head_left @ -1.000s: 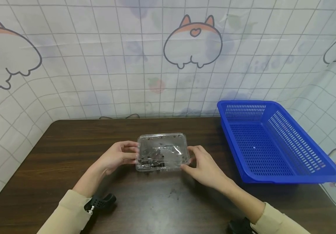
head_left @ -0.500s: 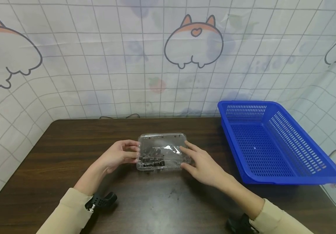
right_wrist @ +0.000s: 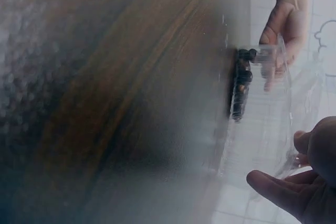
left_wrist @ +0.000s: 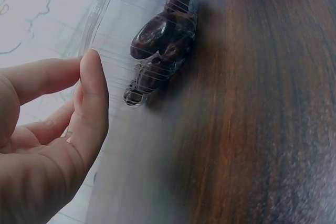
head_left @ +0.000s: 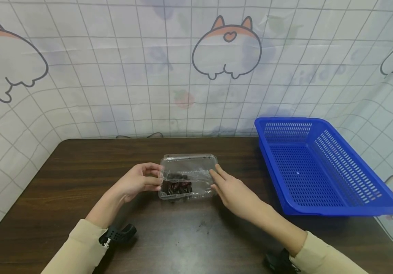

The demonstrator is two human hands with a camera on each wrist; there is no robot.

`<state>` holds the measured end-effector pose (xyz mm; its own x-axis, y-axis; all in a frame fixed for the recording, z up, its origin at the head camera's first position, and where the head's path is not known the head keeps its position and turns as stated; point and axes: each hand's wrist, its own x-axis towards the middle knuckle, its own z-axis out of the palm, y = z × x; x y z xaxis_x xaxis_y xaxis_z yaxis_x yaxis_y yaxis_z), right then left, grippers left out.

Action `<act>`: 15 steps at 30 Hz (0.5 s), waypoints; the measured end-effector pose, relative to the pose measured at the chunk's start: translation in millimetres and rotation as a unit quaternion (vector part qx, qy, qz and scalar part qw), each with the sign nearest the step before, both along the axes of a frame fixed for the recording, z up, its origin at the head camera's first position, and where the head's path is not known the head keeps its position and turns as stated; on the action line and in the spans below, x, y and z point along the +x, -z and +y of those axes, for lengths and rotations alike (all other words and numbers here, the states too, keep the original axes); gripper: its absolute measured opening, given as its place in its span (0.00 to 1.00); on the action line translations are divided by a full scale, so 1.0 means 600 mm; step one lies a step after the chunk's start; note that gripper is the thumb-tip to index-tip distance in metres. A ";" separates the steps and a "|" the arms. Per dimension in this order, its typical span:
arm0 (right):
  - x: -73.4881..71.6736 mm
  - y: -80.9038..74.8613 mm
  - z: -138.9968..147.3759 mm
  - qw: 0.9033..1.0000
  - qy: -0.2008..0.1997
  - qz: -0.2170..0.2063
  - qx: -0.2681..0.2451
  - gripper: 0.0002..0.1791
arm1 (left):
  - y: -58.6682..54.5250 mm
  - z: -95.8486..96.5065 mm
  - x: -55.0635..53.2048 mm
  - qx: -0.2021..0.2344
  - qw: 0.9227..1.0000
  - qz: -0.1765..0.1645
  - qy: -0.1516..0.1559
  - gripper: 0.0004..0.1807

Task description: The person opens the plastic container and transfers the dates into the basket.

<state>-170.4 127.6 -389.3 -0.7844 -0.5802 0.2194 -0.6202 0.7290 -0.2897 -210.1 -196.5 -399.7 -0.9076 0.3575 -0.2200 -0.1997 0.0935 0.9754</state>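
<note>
A clear plastic clamshell box (head_left: pixel 201 190) lies on the table in the head view, with several dark, glossy dates (head_left: pixel 178 187) at its front left. Its clear lid (head_left: pixel 189 164) is raised at the front, so the dates show more plainly there. My left hand (head_left: pixel 143 179) grips the box's left side, thumb and fingers at the rim in the left wrist view. My right hand (head_left: pixel 232 190) holds the lid at the right, its thumb low and fingertips on the lid. The dates (left_wrist: pixel 160 40) sit low against the box wall in the left wrist view.
A blue plastic basket (head_left: pixel 319 175) with slotted walls stands at the right, close beside my right forearm. The dark wooden table (head_left: pixel 182 243) runs back to a tile-patterned cloth (head_left: pixel 131 76) with cartoon dogs. Dark straps (head_left: pixel 117 234) hang at both wrists.
My right hand has shifted from the box's right side up onto the lid. The lid's front has come up, uncovering the dates. The left hand keeps its hold.
</note>
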 end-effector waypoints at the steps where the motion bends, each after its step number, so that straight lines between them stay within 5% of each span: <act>1: 0.000 0.000 -0.001 1.000 -0.001 0.010 0.006 0.25 | 0.000 0.000 0.000 0.001 1.000 0.000 0.000 0.27; 15: 0.000 -0.010 -0.014 0.996 0.012 0.086 0.028 0.18 | 0.002 -0.002 -0.002 0.002 1.000 -0.003 -0.005 0.31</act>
